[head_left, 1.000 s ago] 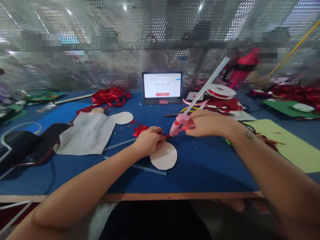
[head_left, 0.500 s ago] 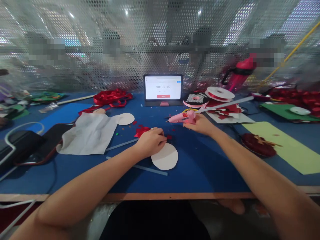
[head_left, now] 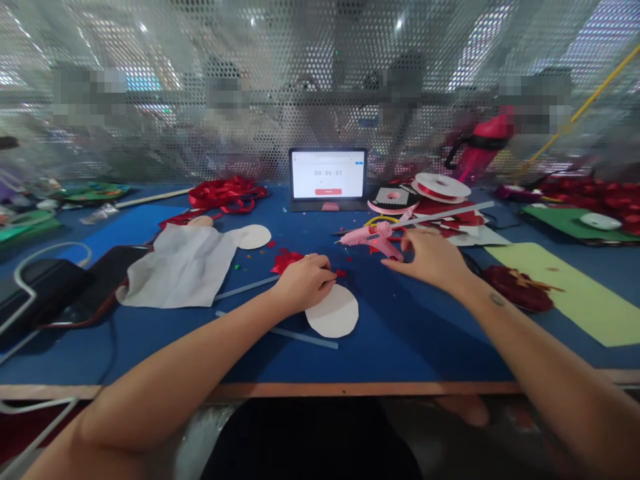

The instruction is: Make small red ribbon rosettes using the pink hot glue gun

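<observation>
My left hand [head_left: 306, 281] rests on the blue tabletop with its fingers curled together at the upper edge of a white round disc [head_left: 334, 312]. Whatever its fingertips may hold is hidden. Red ribbon pieces [head_left: 286, 260] lie just behind that hand, and a small red scrap [head_left: 341, 273] is beside the fingertips. A pink glue gun [head_left: 369, 239] with a long glue stick [head_left: 450, 213] in its back lies on the table, nozzle to the left. Around the end of its handle, my right hand [head_left: 431, 259] has thumb and fingers apart, no longer wrapped round it.
Two loose glue sticks [head_left: 305, 337] lie by my left forearm. A white cloth [head_left: 177, 267], another white disc [head_left: 254, 237] and a phone [head_left: 107, 283] are left. A tablet [head_left: 329, 175] stands behind; ribbon spools [head_left: 440, 187], yellow paper [head_left: 575, 293] and a dark red bundle [head_left: 517, 288] are right.
My right hand has loosened from the glue gun's handle and drawn back to the right, while the gun now rests on the table. My left hand stays at the disc.
</observation>
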Demonstrator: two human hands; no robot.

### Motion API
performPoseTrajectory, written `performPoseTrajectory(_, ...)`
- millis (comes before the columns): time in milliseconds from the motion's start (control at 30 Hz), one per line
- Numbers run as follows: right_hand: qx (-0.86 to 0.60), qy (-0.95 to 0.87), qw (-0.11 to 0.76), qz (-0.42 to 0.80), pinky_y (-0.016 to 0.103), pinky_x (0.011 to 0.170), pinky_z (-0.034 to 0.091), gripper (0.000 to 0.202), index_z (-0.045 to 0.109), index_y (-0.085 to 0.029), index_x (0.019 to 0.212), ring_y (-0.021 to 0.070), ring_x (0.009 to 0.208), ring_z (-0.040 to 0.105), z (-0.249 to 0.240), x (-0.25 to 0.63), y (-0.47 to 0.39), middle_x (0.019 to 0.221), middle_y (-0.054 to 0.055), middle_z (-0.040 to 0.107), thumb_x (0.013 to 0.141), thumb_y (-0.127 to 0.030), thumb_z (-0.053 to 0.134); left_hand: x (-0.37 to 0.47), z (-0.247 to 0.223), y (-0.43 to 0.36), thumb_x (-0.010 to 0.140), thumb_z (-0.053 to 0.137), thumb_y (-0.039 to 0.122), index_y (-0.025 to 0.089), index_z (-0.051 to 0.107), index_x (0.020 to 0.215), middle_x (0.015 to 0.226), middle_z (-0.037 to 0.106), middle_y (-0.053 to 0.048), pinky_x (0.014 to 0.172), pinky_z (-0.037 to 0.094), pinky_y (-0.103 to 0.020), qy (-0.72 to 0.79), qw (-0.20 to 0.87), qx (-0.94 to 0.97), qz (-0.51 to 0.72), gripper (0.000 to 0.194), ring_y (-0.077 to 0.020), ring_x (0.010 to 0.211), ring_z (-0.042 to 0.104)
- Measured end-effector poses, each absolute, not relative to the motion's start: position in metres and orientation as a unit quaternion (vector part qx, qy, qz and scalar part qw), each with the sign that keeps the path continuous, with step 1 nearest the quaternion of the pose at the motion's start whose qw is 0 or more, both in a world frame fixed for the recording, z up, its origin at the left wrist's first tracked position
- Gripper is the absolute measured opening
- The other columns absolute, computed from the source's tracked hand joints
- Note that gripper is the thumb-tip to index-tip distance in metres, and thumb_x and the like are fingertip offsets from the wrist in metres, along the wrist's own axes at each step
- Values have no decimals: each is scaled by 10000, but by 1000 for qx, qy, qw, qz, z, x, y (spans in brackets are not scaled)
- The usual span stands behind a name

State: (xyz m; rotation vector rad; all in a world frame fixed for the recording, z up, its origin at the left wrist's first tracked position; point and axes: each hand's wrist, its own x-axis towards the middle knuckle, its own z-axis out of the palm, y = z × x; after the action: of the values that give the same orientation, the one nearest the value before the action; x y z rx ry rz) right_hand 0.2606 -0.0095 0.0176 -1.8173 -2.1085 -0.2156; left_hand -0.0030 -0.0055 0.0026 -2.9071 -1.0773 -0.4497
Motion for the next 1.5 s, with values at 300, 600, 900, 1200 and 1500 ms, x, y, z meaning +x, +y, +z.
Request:
performPoseTrajectory(300, -458, -873, 122, -115, 253, 572, 326, 105, 621, -182, 815, 175, 793, 569, 15, 201, -36, 793, 38, 659, 811, -270, 564, -3, 2, -4, 837, 458, 224, 187, 710, 810, 857, 613, -51, 707, 468, -274, -342, -2, -929, -143, 255, -164, 796, 559)
performPoseTrajectory(600, -392, -894, 77, -205, 257, 499, 249, 164, 607, -149, 765, 173, 716, 532, 4, 189, -17, 690, 55, 610, 854, -152, 469, -3, 4, -5, 828, 462, 217, 182, 707, 815, 880, 604, -67, 745, 468, -295, -345, -2, -930, -124, 247, -181, 829, 557)
performPoseTrajectory(900, -384, -898, 73, -201, 253, 494, 246, 170, 609, -134, 798, 170, 731, 516, -1, 187, -18, 731, 70, 619, 846, -110, 447, -2, 4, -5, 826, 468, 219, 175, 708, 822, 899, 607, -63, 759, 476, -299, -350, 1, -930, -115, 243, -184, 837, 556)
performPoseTrajectory(1200, -380, -895, 83, -221, 254, 480, 242, 195, 605, -132, 792, 167, 715, 510, -5, 189, -16, 693, 66, 598, 858, -117, 422, -3, 3, -5, 811, 497, 211, 179, 709, 814, 890, 620, -60, 749, 478, -297, -352, -11, -926, -136, 214, -179, 828, 567)
performPoseTrajectory(1500, -364, -884, 167, -242, 266, 526, 278, 252, 628, -148, 773, 169, 693, 502, -2, 194, -18, 648, 51, 603, 888, -200, 411, -3, 5, -3, 738, 592, 197, 185, 660, 883, 825, 690, -10, 648, 471, -230, -407, -52, -883, -228, 161, -157, 771, 637)
